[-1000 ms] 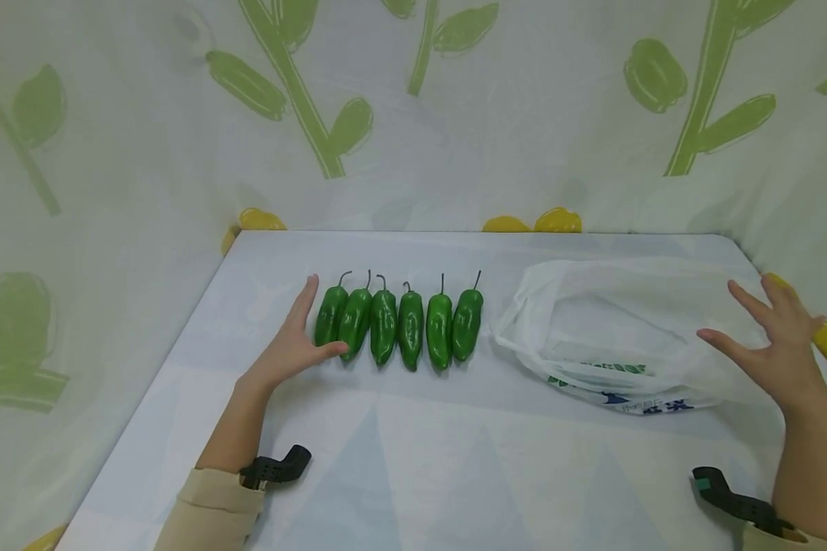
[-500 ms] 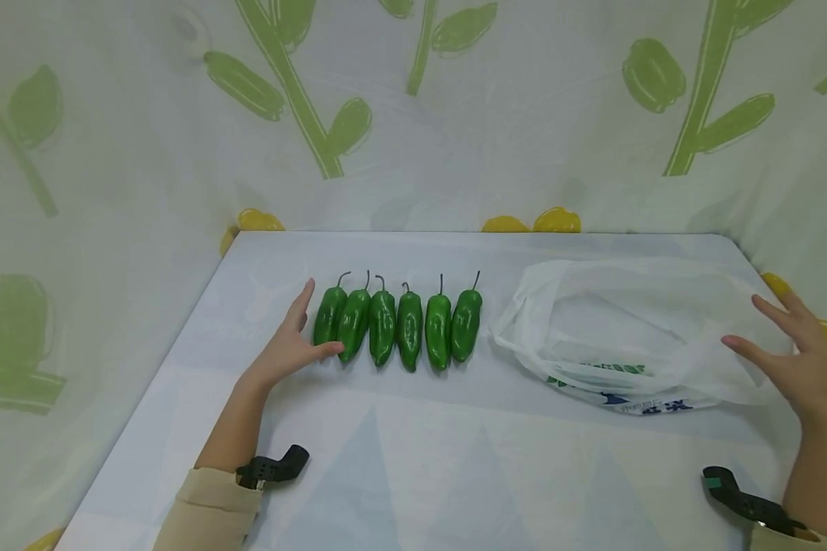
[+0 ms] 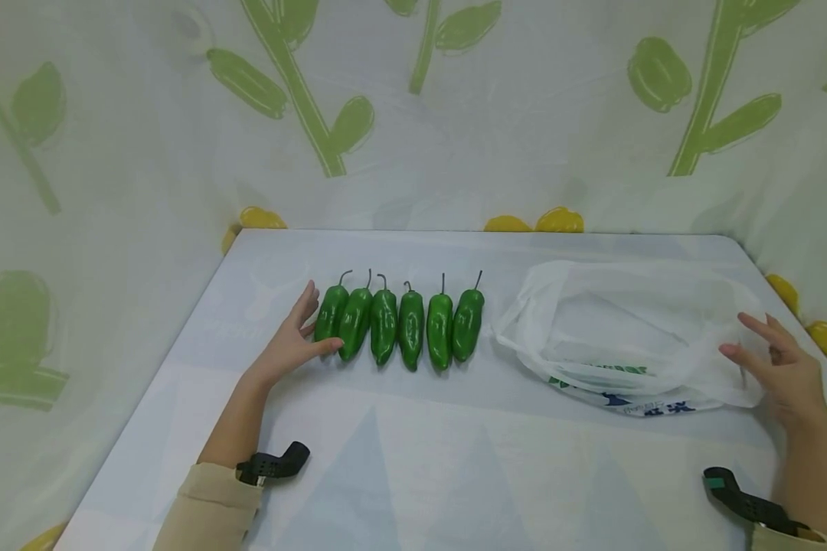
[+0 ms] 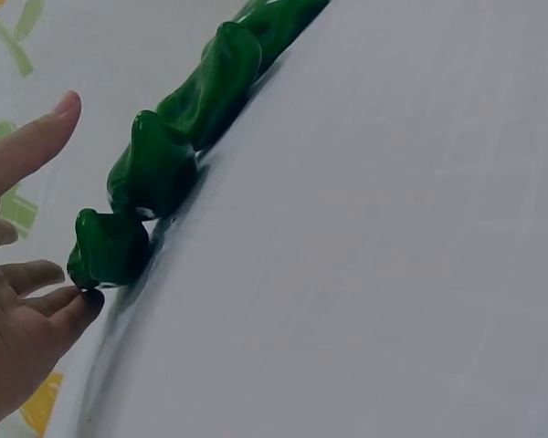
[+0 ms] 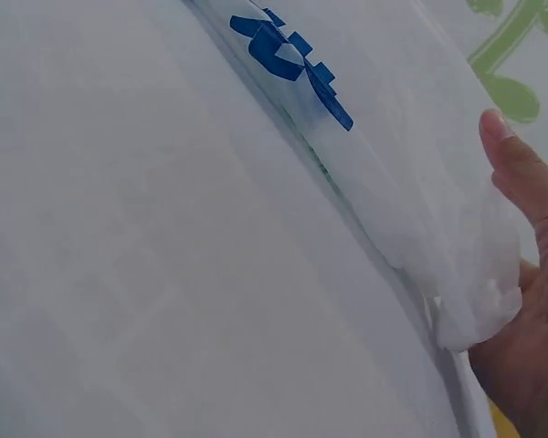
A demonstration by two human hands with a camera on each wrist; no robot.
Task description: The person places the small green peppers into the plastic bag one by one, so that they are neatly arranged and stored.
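Note:
Several green peppers [image 3: 384,325] lie side by side in a row, stems pointing away from me. My left hand [image 3: 291,344] is at the left end of the row, thumb apart from the fingers. Its fingertips are right at the leftmost pepper [image 4: 110,248] in the left wrist view, while the thumb overlaps the lower end of the second one in the head view. A white plastic bag [image 3: 558,337] with blue and green print lies flat on the right. Around the bag's right end, my right hand [image 3: 789,375] stands with thumb and fingers apart, its palm beside the crumpled plastic [image 5: 479,292].
The white table [image 3: 413,474] has a pale blue triangle pattern. Behind and beside it hangs a whitish curtain [image 3: 496,138] printed with green plants. A black wrist device [image 3: 276,463] sits at each cuff.
My right hand first moved right, then came down and in to the bag's right end, its fingers less spread. The left hand's fingers have drawn slightly closer to the leftmost pepper. Peppers stay put.

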